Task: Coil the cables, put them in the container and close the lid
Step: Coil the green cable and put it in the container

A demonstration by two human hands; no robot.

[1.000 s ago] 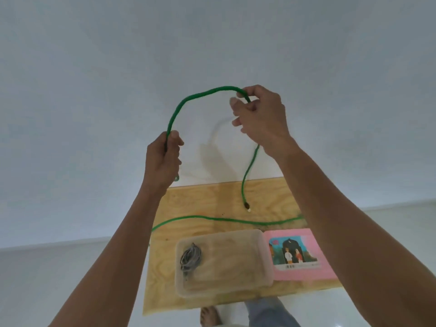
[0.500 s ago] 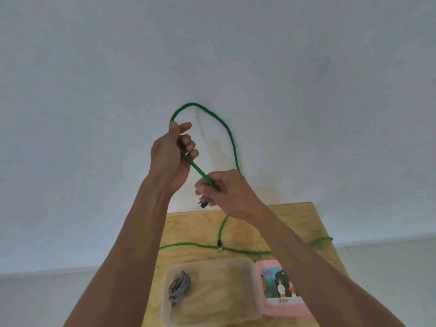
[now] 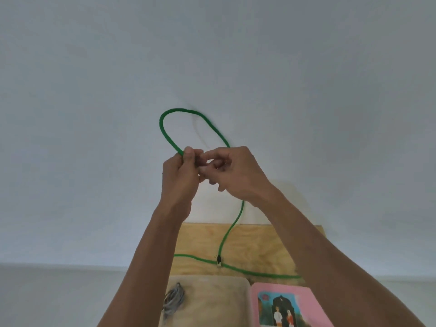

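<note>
A green cable (image 3: 165,133) forms a raised loop in front of the white wall. My left hand (image 3: 179,175) grips the loop's left strand. Pressed against it, my right hand (image 3: 236,173) pinches the cable where the strands meet. From under my right hand the cable hangs down to a dark plug (image 3: 219,259) above the wooden board (image 3: 271,246); the rest lies across the board. A clear plastic container (image 3: 212,300) with a coiled grey cable (image 3: 174,298) inside stands at the bottom. Beside it on the right lies the pink lid (image 3: 287,305).
The white wall fills most of the view. A pale floor strip runs left and right of the board.
My right hand has risen from below the left hand to meet it, closing the green loop. The camera has tilted a little, so the board and container sit lower.
</note>
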